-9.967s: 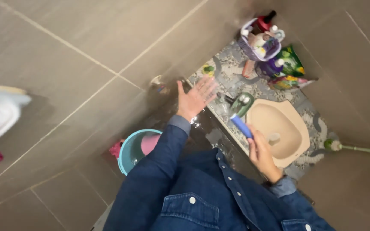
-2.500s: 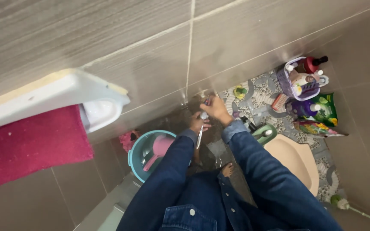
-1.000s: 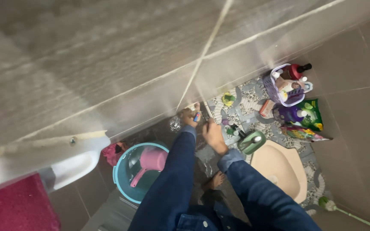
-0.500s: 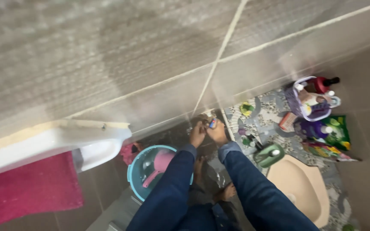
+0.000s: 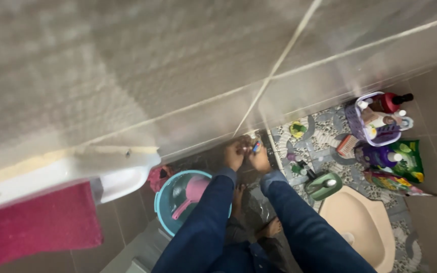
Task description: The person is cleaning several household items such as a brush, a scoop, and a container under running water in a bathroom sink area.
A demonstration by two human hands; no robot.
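Both hands meet low at the grey tiled wall: left hand [image 5: 234,153] and right hand [image 5: 259,160] pinch a small blue-red object [image 5: 255,147], too blurred to identify. Wet dark floor [image 5: 251,194] under bare feet: slip risk; the object could drop beside the turquoise plastic bucket [image 5: 167,199].

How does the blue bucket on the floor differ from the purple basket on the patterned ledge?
The blue bucket is round and solid-walled; the purple basket looks slotted. The bucket stands low on the floor beside the left hand's sleeve; the basket sits on the ledge near the wall corner. The bucket holds a pink scoop; the basket holds bottles. Both are open-topped containers.
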